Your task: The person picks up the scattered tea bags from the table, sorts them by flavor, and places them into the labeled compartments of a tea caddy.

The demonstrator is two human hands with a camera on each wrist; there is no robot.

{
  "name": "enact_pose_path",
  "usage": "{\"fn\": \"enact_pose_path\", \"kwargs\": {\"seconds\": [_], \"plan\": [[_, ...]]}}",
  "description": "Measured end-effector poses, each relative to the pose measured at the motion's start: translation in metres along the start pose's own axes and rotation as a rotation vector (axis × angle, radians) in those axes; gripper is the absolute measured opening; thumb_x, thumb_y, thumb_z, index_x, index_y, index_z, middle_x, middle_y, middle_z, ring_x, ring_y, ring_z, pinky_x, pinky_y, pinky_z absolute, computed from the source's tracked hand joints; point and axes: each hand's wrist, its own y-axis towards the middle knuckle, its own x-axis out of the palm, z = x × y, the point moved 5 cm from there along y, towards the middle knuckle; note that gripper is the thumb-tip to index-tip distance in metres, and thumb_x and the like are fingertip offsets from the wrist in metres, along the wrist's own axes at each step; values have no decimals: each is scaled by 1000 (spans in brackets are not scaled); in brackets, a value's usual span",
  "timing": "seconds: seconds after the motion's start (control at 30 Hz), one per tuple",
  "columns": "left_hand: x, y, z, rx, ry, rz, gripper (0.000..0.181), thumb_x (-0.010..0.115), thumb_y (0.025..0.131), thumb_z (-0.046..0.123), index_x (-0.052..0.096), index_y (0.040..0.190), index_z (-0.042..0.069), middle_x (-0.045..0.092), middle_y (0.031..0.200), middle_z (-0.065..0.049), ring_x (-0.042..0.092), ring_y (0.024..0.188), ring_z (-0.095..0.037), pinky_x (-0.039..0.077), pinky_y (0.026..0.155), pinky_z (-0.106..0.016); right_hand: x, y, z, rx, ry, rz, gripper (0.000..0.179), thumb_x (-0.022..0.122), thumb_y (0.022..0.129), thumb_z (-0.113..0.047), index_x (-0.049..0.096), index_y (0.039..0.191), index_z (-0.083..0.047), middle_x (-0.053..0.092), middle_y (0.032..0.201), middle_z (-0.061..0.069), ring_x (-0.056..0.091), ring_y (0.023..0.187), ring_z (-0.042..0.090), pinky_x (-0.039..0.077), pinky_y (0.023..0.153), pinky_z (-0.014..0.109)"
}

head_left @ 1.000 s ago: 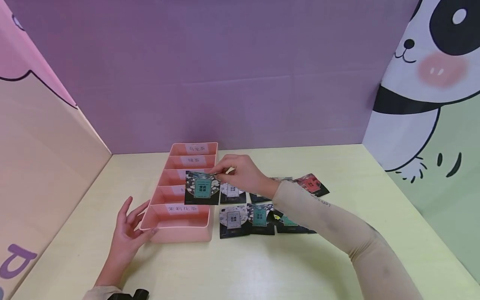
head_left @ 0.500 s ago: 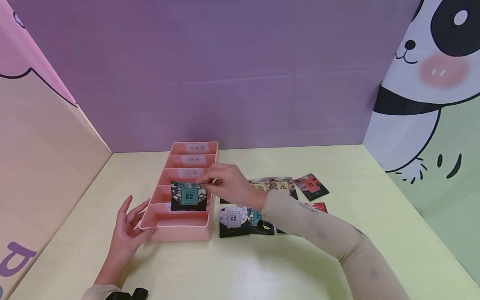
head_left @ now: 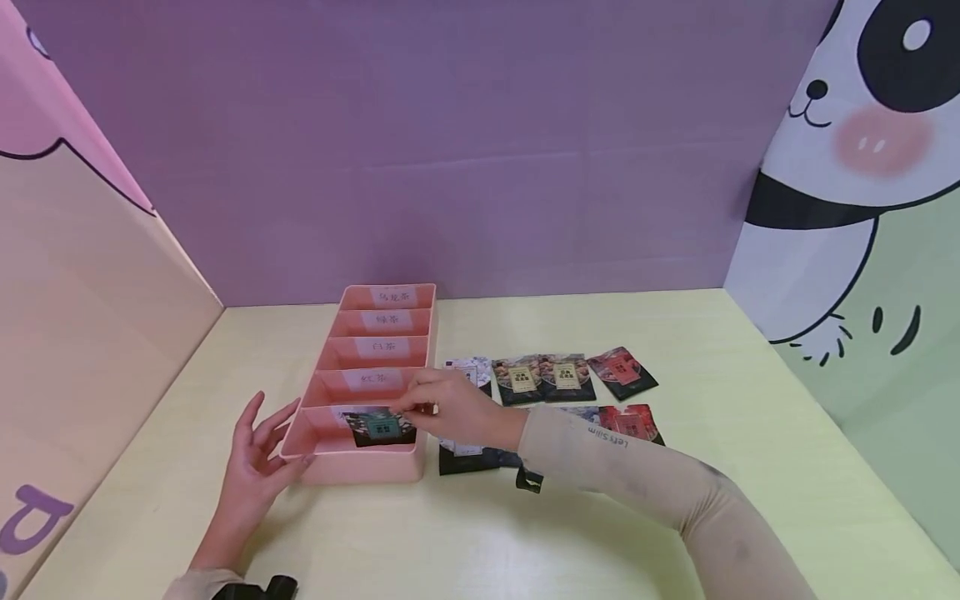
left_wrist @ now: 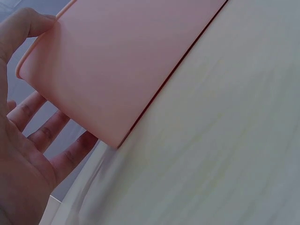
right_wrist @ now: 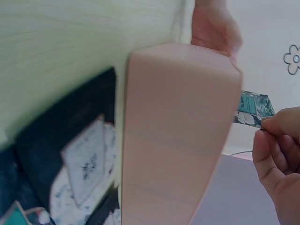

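Observation:
My right hand [head_left: 453, 410] pinches a dark tea sachet [head_left: 381, 427] with a teal label by its upper right corner. The sachet hangs over the nearest compartment of a pink divided box [head_left: 360, 469], its lower edge just behind the front rim. In the right wrist view, thumb and fingertip meet at the sachet's corner [right_wrist: 251, 107]. My left hand [head_left: 253, 462] holds the box's near left corner; the left wrist view has its thumb on the rim and the other fingers along the adjoining wall [left_wrist: 103, 70].
Right of the box lie several tea sachets in two rows, including a cream-labelled one [head_left: 566, 377] and a red one [head_left: 624, 371]. My right forearm [head_left: 622, 454] covers part of the near row. Handwritten paper labels [head_left: 381, 346] mark the compartments. A purple backdrop [head_left: 480, 167] stands behind.
My right hand has carried the teal-labelled sachet left, then toward me and down, from over the middle compartments to the nearest one. The left hand and box have stayed put.

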Motion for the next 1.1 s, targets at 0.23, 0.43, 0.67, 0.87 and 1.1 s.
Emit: {"fn": "enact_pose_path", "kwargs": {"seconds": [0.23, 0.43, 0.67, 0.87, 1.1], "plan": [[0, -1, -2, -26, 30, -3, 100, 55, 79, -30, 12, 158, 14, 56, 138, 12, 54, 119, -4, 50, 88, -15, 15, -11, -5, -143, -261, -25, 15, 76, 85, 1, 77, 99, -3, 65, 93, 4, 62, 87, 15, 49, 84, 15], [-1, -3, -2, -53, 59, -4, 99, 58, 81, -27, 10, 158, 14, 55, 138, 14, 54, 119, -2, 50, 88, -15, 22, -19, -9, -194, -385, -33, 14, 77, 85, -4, 78, 99, -6, 70, 100, 3, 61, 98, 16, 47, 90, 24], [0, -1, 1, -63, 80, 1, 98, 58, 83, -25, 10, 158, 15, 53, 138, 15, 53, 120, -1, 48, 90, -14, 22, -19, -10, -170, -419, -22, 17, 71, 88, -5, 78, 101, -12, 71, 102, 0, 55, 99, 17, 41, 79, 26], [0, -1, 2, -66, 93, 2, 98, 59, 83, -24, 9, 158, 14, 54, 138, 16, 53, 119, -1, 48, 89, -14, 21, -18, -10, -180, -427, -28, 18, 65, 92, -10, 79, 104, -12, 73, 103, -1, 55, 98, 17, 42, 82, 25], [0, -2, 1, -66, 106, 1, 98, 59, 83, -24, 9, 159, 15, 53, 138, 16, 52, 120, -1, 48, 90, -13, 15, -21, -9, -160, -498, -102, 25, 64, 95, -16, 74, 118, -14, 71, 115, -1, 56, 109, 18, 45, 92, 30]]}}
